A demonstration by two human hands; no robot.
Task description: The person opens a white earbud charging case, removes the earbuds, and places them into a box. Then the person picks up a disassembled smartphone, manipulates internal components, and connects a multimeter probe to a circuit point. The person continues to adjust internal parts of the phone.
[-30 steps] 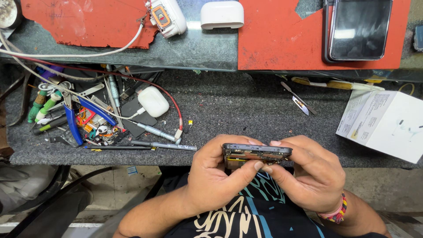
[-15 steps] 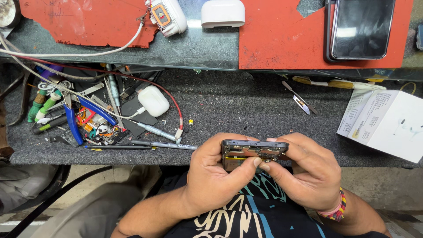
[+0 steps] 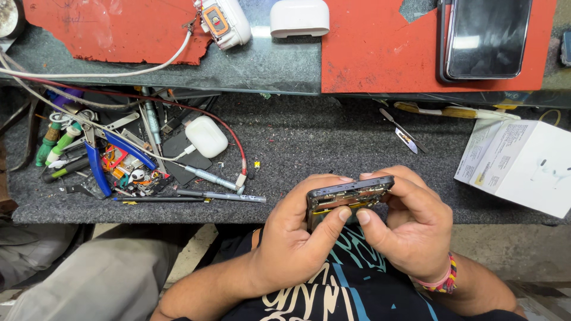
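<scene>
Both hands hold an opened black phone (image 3: 348, 198) edge-on over the front edge of the dark bench (image 3: 297, 142), its inner parts facing me. My left hand (image 3: 291, 238) wraps the phone's left side with the thumb pressed on its lower edge. My right hand (image 3: 407, 229) grips the right side, thumb tip next to the left thumb. A beaded bracelet (image 3: 440, 279) circles my right wrist.
A heap of tools lies at the left: blue-handled pliers (image 3: 98, 163), screwdrivers, tweezers, red and white cables, a white charger (image 3: 205, 135). A white box (image 3: 523, 163) stands at right. On the raised shelf are red mats, a dark phone (image 3: 485, 38) and a white case (image 3: 299, 16).
The phone and both hands have shifted slightly up and to the right. The grip is the same.
</scene>
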